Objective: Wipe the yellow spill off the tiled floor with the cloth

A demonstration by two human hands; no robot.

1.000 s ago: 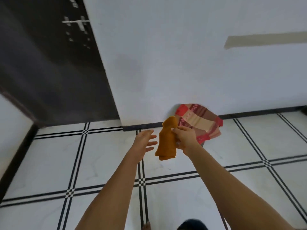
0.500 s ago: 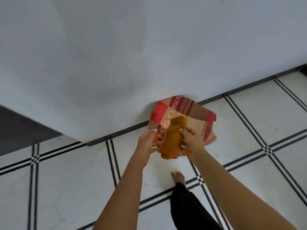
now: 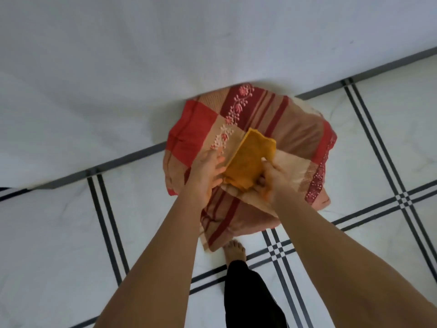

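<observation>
Your folded mustard-orange cloth [image 3: 250,162] is off the floor, pinched at its lower end between both hands, upper end tilted away toward the wall. White tiled floor with black double grid lines [image 3: 59,233] below; no yellow spill visible on it in this view.

Soft, even daylight fills the scene, cool and slightly dim, with no glare. The white wall [image 3: 118,67] shows faint grey mottling, and a diffuse shadow pools where the striped fabric [image 3: 279,119] meets it. Wide-angle distortion bows the tile lines [image 3: 369,129] — edges curve outward — and detail is mildly soft throughout.
</observation>
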